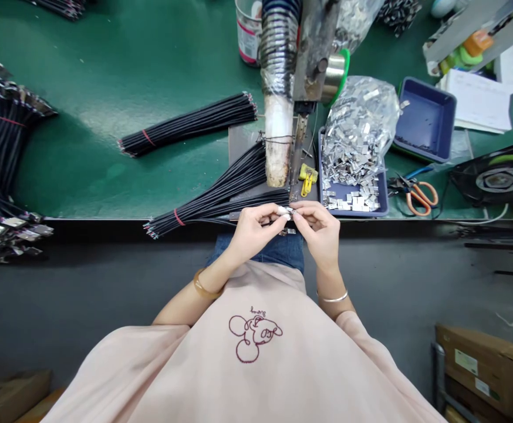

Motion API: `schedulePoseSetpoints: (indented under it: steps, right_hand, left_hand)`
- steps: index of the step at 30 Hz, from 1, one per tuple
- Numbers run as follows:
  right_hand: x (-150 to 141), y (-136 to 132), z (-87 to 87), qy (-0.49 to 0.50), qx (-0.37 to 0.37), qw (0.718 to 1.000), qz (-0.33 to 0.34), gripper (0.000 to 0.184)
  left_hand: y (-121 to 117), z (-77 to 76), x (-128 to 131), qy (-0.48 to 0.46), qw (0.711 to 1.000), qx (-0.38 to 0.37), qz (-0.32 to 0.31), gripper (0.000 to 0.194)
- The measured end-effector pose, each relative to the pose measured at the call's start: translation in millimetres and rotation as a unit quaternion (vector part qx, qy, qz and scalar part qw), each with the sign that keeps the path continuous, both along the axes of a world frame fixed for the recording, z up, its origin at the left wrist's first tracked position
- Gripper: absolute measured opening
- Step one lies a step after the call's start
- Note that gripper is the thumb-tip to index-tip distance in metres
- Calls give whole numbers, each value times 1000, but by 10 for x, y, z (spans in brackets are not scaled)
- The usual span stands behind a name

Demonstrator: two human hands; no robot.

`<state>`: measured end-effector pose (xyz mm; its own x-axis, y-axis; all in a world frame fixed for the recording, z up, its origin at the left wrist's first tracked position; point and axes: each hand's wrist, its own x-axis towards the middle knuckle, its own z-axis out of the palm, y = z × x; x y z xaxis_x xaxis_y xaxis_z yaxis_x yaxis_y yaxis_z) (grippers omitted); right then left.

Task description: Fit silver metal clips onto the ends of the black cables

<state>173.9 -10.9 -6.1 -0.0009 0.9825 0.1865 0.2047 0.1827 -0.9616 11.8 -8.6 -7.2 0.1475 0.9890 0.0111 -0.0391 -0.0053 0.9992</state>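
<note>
My left hand (252, 230) and my right hand (320, 230) meet at the front edge of the green bench, fingertips pinched together on a small silver metal clip (288, 211) at a cable end. A bundle of black cables (215, 200) tied with a red band fans out to the left of my hands. Just beyond my fingers stands a machine (298, 70) with a wrapped nozzle. A blue tray of metal clips (354, 197) lies close to my right hand, with a clear bag of clips (360, 126) on it.
A second black cable bundle (188, 123) lies farther back. Finished cables with metal ends (5, 176) are heaped at the left. Orange-handled scissors (417, 195), an empty blue tray (426, 120), papers (481, 100) and a fan (500, 176) are on the right. Cardboard boxes (489, 370) stand on the floor.
</note>
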Motion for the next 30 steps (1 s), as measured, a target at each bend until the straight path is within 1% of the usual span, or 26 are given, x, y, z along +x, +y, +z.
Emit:
schedulePoseSetpoints:
  steps: [4, 6, 7, 9, 11, 12, 13, 15, 18, 19, 20, 21, 22, 24, 26, 28, 30]
  right_hand:
    - [-4, -1, -17, 7, -14, 1000, 8, 7]
    - [-22, -23, -27, -7, 0, 1000, 5, 7]
    - [-37, -40, -33, -30, 22, 999, -6, 7]
    - [-71, -79, -51, -103, 96, 989, -44, 7]
    - [-98, -111, -73, -176, 177, 965, -77, 11]
    - [-103, -119, -83, -198, 206, 955, -84, 13]
    - [-103, -122, -90, -205, 219, 950, -86, 14]
    - [-87, -113, -91, -179, 201, 959, -86, 13]
    - [-51, -92, -58, -102, 118, 983, -92, 10]
    - [-43, -90, -43, -85, 100, 987, -94, 11]
    - [-38, -93, -29, -80, 98, 987, -95, 12]
    - [-36, -99, -16, -86, 113, 985, -97, 12]
    - [-37, -109, -6, -101, 144, 979, -100, 11]
    - [-45, -132, 4, -144, 214, 961, -100, 12]
    - [-55, -148, 3, -183, 254, 946, -88, 15]
    - [-60, -150, -8, -192, 246, 946, -84, 13]
    - [-60, -138, -22, -162, 204, 961, -94, 9]
  left_hand:
    - [-8, -2, -4, 34, 999, 13, -6, 12]
    - [-16, 14, 5, 48, 999, 17, -7, 12]
    - [-22, 25, 13, 48, 999, 14, -5, 12]
    - [-31, 45, 31, 29, 1000, 2, 0, 13]
    - [-35, 55, 46, -4, 1000, -14, 4, 17]
    - [-34, 54, 50, -21, 1000, -23, 2, 16]
    - [-31, 51, 51, -37, 999, -32, -1, 15]
    - [-18, 40, 48, -62, 997, -54, -4, 14]
    - [16, 32, 44, -91, 992, -81, -1, 17]
    - [30, 35, 45, -100, 991, -86, 4, 16]
    - [44, 39, 48, -108, 990, -88, 9, 16]
    - [57, 44, 51, -114, 989, -90, 16, 14]
    - [68, 50, 56, -118, 989, -91, 22, 13]
    - [84, 59, 65, -119, 988, -91, 30, 12]
    - [91, 62, 74, -115, 989, -89, 29, 12]
    - [93, 58, 83, -111, 990, -84, 30, 12]
    - [94, 51, 91, -107, 990, -83, 41, 10]
